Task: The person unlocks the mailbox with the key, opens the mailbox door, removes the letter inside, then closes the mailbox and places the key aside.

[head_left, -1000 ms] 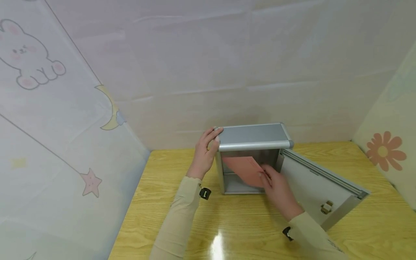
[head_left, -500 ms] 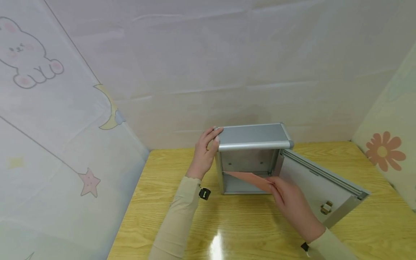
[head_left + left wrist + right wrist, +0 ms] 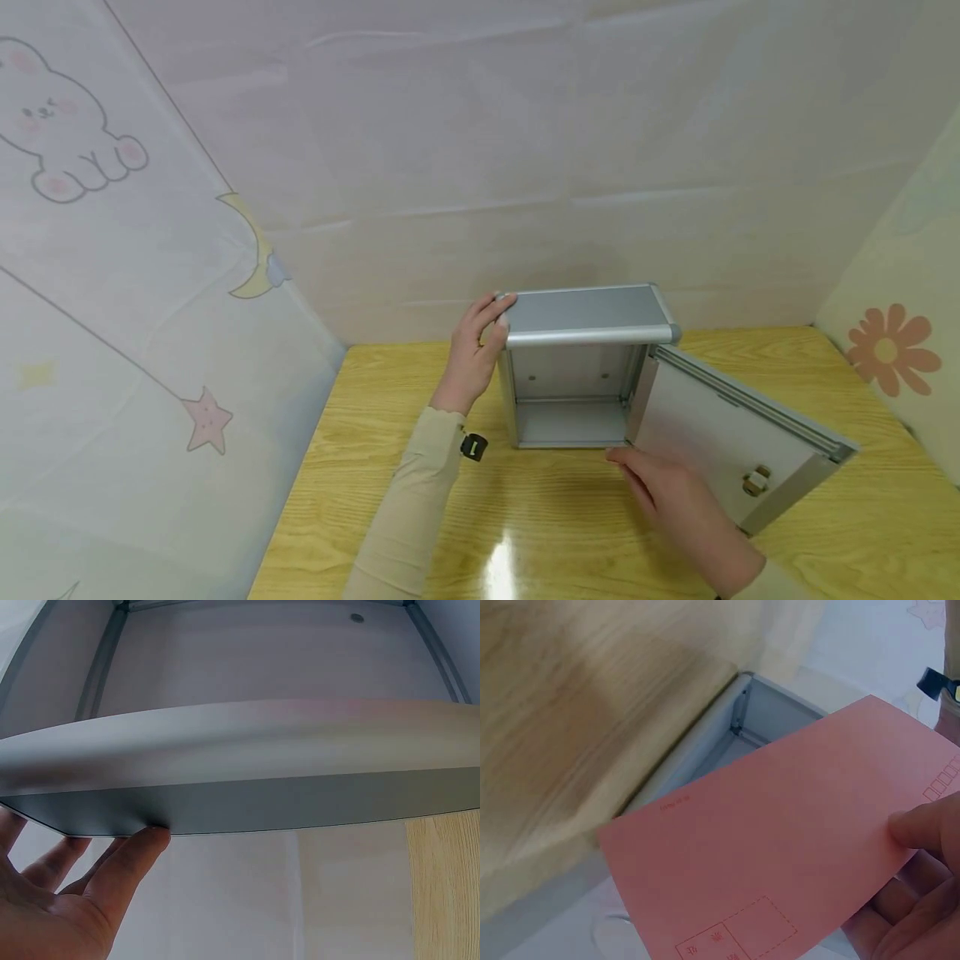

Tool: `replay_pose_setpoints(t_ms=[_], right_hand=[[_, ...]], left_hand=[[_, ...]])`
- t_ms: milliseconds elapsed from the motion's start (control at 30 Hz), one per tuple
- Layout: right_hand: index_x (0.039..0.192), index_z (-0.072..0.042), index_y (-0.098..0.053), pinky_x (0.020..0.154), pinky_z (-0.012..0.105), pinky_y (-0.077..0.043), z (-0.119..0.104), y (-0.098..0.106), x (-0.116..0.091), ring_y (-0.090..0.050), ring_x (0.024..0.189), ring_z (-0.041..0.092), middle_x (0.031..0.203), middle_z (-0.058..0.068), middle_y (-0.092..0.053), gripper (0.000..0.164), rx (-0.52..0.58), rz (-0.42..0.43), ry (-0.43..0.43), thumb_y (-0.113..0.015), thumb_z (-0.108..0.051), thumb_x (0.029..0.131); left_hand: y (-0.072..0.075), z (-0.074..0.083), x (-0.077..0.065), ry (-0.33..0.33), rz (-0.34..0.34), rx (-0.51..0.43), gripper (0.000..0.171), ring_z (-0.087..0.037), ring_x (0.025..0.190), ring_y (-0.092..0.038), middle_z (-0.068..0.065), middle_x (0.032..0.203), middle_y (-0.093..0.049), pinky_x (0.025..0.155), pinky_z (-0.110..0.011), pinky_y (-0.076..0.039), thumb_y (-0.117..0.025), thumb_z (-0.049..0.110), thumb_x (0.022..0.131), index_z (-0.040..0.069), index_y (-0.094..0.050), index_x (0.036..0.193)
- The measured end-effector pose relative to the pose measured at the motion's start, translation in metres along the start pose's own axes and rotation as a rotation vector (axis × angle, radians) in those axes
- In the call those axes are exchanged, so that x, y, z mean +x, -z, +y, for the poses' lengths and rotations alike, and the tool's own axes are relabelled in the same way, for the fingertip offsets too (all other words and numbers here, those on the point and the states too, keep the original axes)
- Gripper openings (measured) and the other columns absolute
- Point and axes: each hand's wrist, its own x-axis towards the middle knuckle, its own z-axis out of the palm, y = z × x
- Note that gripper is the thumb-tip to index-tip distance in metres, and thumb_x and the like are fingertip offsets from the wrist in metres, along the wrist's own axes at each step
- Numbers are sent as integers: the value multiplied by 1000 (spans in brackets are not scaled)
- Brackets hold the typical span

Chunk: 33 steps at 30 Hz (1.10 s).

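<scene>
A grey metal box point(image 3: 588, 312) with a silver rim stands on the table, its inside showing. The left hand point(image 3: 472, 354) rests on the box's top left corner with fingers spread; in the left wrist view, fingertips point(image 3: 154, 836) touch the top panel's edge. In front of the box, the right hand point(image 3: 667, 496) pinches a pink envelope point(image 3: 772, 825) between thumb and fingers. Red printed boxes and characters show on the envelope in the right wrist view. From the head camera the envelope is edge-on and barely visible.
The box's door point(image 3: 720, 437) hangs open to the right, with a metal lock point(image 3: 755, 480) on its inner face. A wood-grain table point(image 3: 420, 367) lies beneath. Pale printed cloth walls point(image 3: 480, 167) close off the back and sides.
The right hand has drawn the pink envelope out of the box, toward the person and downward, turning it edge-on to the head camera. The left hand has stayed on the box corner.
</scene>
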Motion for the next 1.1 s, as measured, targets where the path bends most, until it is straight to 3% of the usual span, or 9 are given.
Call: replay_pose_setpoints(t_ms=[67, 200, 400, 567, 667, 800, 933, 1100], right_hand=[[106, -13, -68, 66, 28, -53, -2, -4, -5, -66, 83, 9, 97, -4, -70, 34, -3, -44, -29, -74, 3, 76], [103, -15, -70, 63, 27, -52, -4, -16, -15, -65, 78, 8, 93, -7, -70, 34, -46, -72, -31, -77, 1, 74], [102, -16, -71, 69, 30, -54, -7, -28, -26, -65, 84, 7, 95, -11, -69, 30, 16, -115, -51, -77, -2, 77], [101, -22, -68, 74, 31, -53, -10, -35, -32, -62, 91, 4, 99, -17, -65, 25, 97, -201, -118, -72, -5, 83], [99, -23, -65, 75, 30, -53, -9, -39, -35, -60, 92, 2, 99, -18, -63, 22, 132, -256, -107, -69, -6, 86], [104, -17, -66, 81, 35, -52, -9, -44, -37, -61, 98, 9, 104, -13, -63, 17, 159, -373, -87, -65, -8, 89], [115, -9, -67, 90, 45, -47, -8, -48, -38, -58, 110, 21, 116, -2, -63, 26, 174, -480, -86, -63, -11, 90], [122, -9, -65, 95, 55, -40, -5, -59, -42, -53, 118, 30, 126, 8, -60, 31, 186, -576, -109, -62, -18, 92]], left_hand=[[0, 0, 0, 0, 0, -1, 49, -19, 137, -29, 0, 150, -33, 104, -52, -31, -38, 49, 100, 24, -50, 141], [0, 0, 0, 0, -4, -4, 49, -19, 137, -29, 0, 150, -32, 104, -53, -30, -39, 48, 100, 25, -50, 141], [-1, 0, 0, -3, -2, -11, 49, -20, 137, -29, -7, 151, -33, 103, -54, -31, -39, 47, 100, 24, -50, 141], [0, -1, 0, 5, 0, -11, 49, -18, 137, -29, 0, 150, -33, 104, -52, -30, -39, 48, 100, 25, -50, 141], [0, -1, 0, 7, 1, -8, 48, -18, 137, -28, 2, 150, -33, 104, -52, -30, -39, 47, 100, 25, -50, 141], [0, -1, 0, 9, 3, -3, 47, -19, 137, -28, 2, 150, -33, 104, -53, -30, -39, 46, 100, 26, -50, 141], [0, -1, 0, 16, 1, -6, 48, -19, 137, -28, 3, 150, -32, 104, -52, -30, -39, 47, 100, 26, -50, 141], [-1, -2, 0, 15, -2, -11, 48, -19, 137, -28, 2, 150, -32, 104, -52, -30, -39, 48, 100, 26, -50, 141]])
